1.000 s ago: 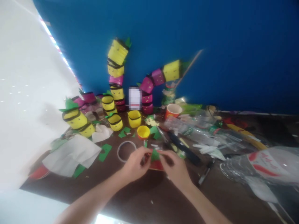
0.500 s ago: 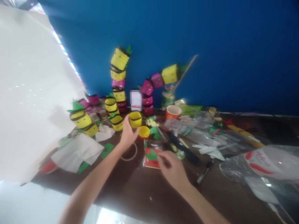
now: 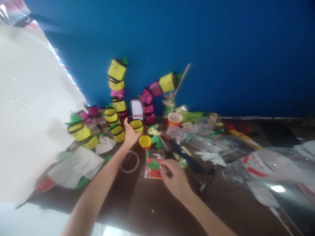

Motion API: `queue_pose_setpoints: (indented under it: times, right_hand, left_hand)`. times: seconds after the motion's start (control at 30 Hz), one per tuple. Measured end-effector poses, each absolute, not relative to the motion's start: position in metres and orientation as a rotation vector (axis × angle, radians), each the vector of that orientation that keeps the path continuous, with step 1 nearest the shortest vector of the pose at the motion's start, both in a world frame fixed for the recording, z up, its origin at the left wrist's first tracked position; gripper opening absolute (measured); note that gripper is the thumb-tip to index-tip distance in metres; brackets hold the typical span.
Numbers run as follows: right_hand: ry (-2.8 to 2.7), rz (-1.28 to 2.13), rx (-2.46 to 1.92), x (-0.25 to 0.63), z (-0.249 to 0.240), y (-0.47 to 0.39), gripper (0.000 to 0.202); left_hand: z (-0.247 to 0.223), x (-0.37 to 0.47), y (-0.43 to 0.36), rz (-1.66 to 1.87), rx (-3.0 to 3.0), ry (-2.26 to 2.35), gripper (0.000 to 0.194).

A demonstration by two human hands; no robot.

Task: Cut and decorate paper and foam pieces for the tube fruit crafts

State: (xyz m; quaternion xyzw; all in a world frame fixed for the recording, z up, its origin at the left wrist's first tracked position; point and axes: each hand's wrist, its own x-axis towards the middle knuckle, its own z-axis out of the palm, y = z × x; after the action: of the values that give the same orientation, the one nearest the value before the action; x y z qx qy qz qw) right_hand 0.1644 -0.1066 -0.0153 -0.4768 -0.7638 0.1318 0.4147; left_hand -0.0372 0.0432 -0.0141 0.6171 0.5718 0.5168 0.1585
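Note:
My left hand (image 3: 131, 135) is beside a yellow cup (image 3: 136, 126) with a black band, which stands on the table. Its fingers are spread, one pointing up to the left of the cup, and the far fingers are partly hidden. My right hand (image 3: 173, 175) has its fingertips pinched together at the edge of a green cut piece (image 3: 154, 164), above a red packet (image 3: 155, 174). A small yellow bowl-like piece (image 3: 145, 142) with a red underside sits between the hands, and another green piece (image 3: 157, 141) lies next to it.
Yellow and magenta banded cups are joined in a tall stack (image 3: 116, 83) and an arch (image 3: 149, 95) by the blue wall. A phone (image 3: 137, 109) stands between them. Plastic bottles (image 3: 182, 133), a paper cup (image 3: 174, 120), a marker (image 3: 208, 180), a tape ring (image 3: 129, 162) and white cloth (image 3: 76, 167) lie around.
My left hand has opened and drawn slightly off the yellow cup it was around. The whole view has shifted, so things appear further left. My right hand keeps its pinch over the red packet.

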Motion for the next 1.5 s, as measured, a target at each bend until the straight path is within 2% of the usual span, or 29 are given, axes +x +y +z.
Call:
queue_pose_setpoints:
  times: [0.53, 0.63, 0.77, 1.1, 1.5]
  right_hand:
    - [-1.922, 0.323, -1.221, 0.164, -0.016, -0.106, 0.011]
    - [-1.909, 0.353, -1.240, 0.165, -0.016, -0.105, 0.011]
    - [-1.869, 0.445, -1.264, 0.165, -0.016, -0.106, 0.013]
    - [-1.439, 0.723, -1.447, 0.172, -0.013, -0.099, 0.015]
    - [-0.992, 0.945, -1.338, 0.175, -0.009, -0.087, 0.027]
  left_hand:
    - [0.002, -0.029, 0.040, 1.589, 1.626, 1.655, 0.094]
    - [0.014, -0.029, 0.039, 1.650, 1.531, 1.554, 0.097]
    - [0.028, -0.033, 0.036, 1.685, 1.351, 1.193, 0.102]
    - [0.051, -0.039, -0.003, 1.345, 1.051, 0.764, 0.104]
    - [0.054, -0.037, -0.024, 1.147, 1.277, 0.547, 0.105]
